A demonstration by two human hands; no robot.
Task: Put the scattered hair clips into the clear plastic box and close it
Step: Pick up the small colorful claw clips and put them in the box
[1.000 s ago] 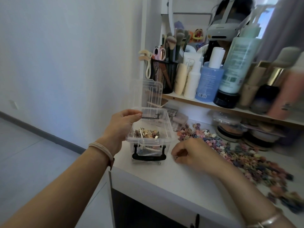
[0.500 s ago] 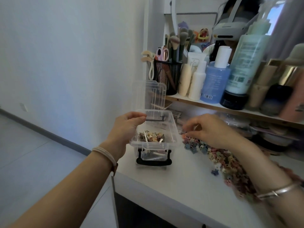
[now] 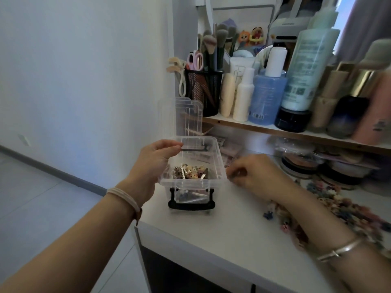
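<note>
Change: since the picture of half a second ago, the right hand point(image 3: 251, 172) has come away from the far end of the clip pile, under the shelf, and now it is just beside the right wall of the box. The left hand and the box stay in the same place.
Left hand: the left hand point(image 3: 152, 163) grips the clear plastic box point(image 3: 218, 157) on its left side. The thumb lies along the far left rim and the fingers curl round the left wall.
Right hand: the fingers are curled and the fingertips point to the box, close to its right rim. Something small and blurred is between them; I cannot tell if it is a clip or if the hand holds anything.
Box: it stands near the left front corner of the white surface point(image 3: 211, 233), between the two hands. Its transparent hinged lid point(image 3: 186, 115) stands upright at the far side, and a black handle point(image 3: 191, 205) hangs on the front wall.
Clips inside: small colourful hair clips point(image 3: 190, 172) lie in a low heap on the bottom of the box.
Loose clips: a pile of scattered hair clips point(image 3: 349, 210) lies on the surface to the right, behind and under the right forearm, well apart from the box.
Wrists: a pale hair tie point(image 3: 124, 196) is on the left wrist, a silver bangle point(image 3: 336, 250) on the right.
Behind: a wooden shelf point(image 3: 296, 134) carries a black mesh cup point(image 3: 203, 89) with brushes, and bottles.
</note>
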